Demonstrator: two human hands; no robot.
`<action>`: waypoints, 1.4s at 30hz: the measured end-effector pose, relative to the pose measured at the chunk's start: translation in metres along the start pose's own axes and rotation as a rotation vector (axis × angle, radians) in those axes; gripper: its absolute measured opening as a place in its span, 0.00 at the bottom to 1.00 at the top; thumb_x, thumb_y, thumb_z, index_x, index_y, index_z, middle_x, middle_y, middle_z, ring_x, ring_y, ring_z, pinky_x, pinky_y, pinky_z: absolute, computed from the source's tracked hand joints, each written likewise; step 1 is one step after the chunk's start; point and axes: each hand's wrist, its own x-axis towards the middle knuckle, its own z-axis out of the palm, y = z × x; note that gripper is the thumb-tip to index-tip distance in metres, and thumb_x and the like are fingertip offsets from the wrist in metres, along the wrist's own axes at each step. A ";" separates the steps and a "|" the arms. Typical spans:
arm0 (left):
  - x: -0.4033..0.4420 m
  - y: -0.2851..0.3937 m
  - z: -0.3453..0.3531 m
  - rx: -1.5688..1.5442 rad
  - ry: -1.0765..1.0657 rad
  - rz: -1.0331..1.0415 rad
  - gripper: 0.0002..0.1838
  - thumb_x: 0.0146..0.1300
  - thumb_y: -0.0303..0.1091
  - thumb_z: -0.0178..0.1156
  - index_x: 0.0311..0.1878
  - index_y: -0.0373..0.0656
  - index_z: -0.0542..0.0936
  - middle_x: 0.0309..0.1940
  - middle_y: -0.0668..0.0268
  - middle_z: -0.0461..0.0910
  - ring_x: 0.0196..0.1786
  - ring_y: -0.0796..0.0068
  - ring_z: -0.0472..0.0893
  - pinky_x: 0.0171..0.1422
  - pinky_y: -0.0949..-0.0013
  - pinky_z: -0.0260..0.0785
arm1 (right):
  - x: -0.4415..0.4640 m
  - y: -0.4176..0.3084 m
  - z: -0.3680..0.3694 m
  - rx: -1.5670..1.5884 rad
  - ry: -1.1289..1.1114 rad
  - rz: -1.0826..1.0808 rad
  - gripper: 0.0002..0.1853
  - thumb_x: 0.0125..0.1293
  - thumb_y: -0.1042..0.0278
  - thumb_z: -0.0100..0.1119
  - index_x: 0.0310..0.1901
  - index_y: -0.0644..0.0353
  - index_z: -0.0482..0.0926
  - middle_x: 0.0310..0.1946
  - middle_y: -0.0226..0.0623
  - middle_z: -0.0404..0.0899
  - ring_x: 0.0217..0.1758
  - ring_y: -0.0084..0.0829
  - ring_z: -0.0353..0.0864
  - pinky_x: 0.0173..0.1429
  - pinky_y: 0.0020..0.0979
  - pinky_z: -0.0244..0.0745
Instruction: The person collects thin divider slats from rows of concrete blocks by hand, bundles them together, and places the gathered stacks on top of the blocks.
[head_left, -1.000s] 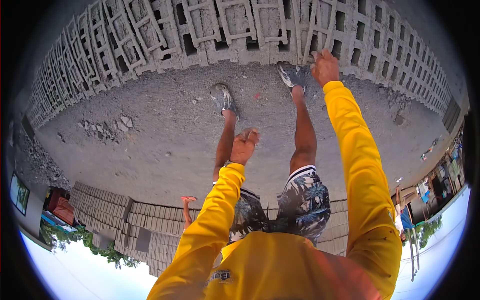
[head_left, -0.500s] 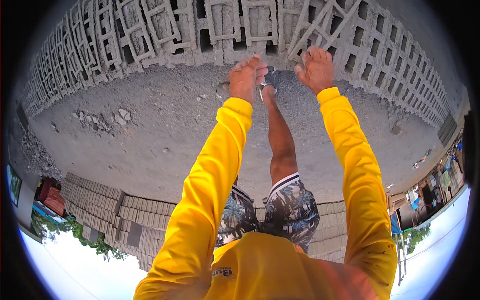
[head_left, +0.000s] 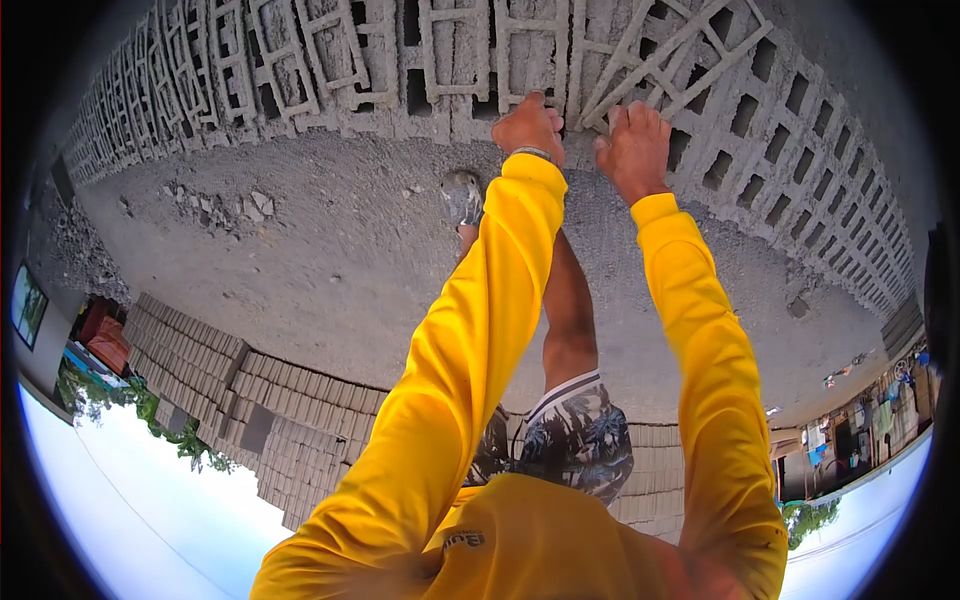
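Observation:
My left hand (head_left: pixel 530 126) is closed at the near end of a grey, cement-crusted ladder-shaped frame (head_left: pixel 533 88), its fingers curled and partly hidden. To its right, my right hand (head_left: pixel 636 152) bends its fingers over the near edge of the stack, beside the lower end of a slanted frame (head_left: pixel 655 62). What its fingertips grip is hidden from me. Beneath the frames lies a long row of grey hollow concrete blocks (head_left: pixel 745 115) with rectangular holes.
More frames (head_left: pixel 275 55) lean side by side along the row to the left. Grey gravelly ground (head_left: pixel 330 240) lies under my feet, with broken rubble (head_left: pixel 255 207) at left. Stacked blocks (head_left: pixel 300 420) stand behind me, and sheds (head_left: pixel 850 435) at right.
My left hand has moved right and forward and closed from a looser, partly open shape. My right hand has shifted slightly down. A shod foot now shows left of my left wrist.

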 end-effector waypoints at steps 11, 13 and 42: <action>-0.053 0.014 -0.056 -0.193 -0.341 0.388 0.14 0.61 0.40 0.61 0.40 0.39 0.83 0.41 0.63 0.84 0.47 0.71 0.78 0.52 0.68 0.68 | 0.005 0.011 -0.038 0.095 -0.099 -0.192 0.20 0.50 0.60 0.70 0.42 0.64 0.83 0.43 0.42 0.73 0.52 0.41 0.70 0.56 0.44 0.61; -0.097 0.054 -0.069 -0.190 -0.421 0.518 0.12 0.62 0.38 0.60 0.41 0.39 0.84 0.44 0.62 0.85 0.50 0.70 0.80 0.54 0.68 0.67 | 0.002 0.007 -0.080 0.151 -0.077 -0.263 0.19 0.50 0.61 0.70 0.41 0.64 0.82 0.43 0.41 0.73 0.51 0.40 0.71 0.55 0.44 0.62; -0.186 0.109 -0.428 0.006 -0.757 0.329 0.26 0.65 0.36 0.69 0.60 0.32 0.72 0.55 0.59 0.79 0.56 0.75 0.78 0.60 0.71 0.73 | -0.177 -0.374 -0.216 1.098 -0.191 0.233 0.12 0.62 0.70 0.61 0.43 0.70 0.79 0.32 0.36 0.77 0.33 0.21 0.74 0.35 0.28 0.70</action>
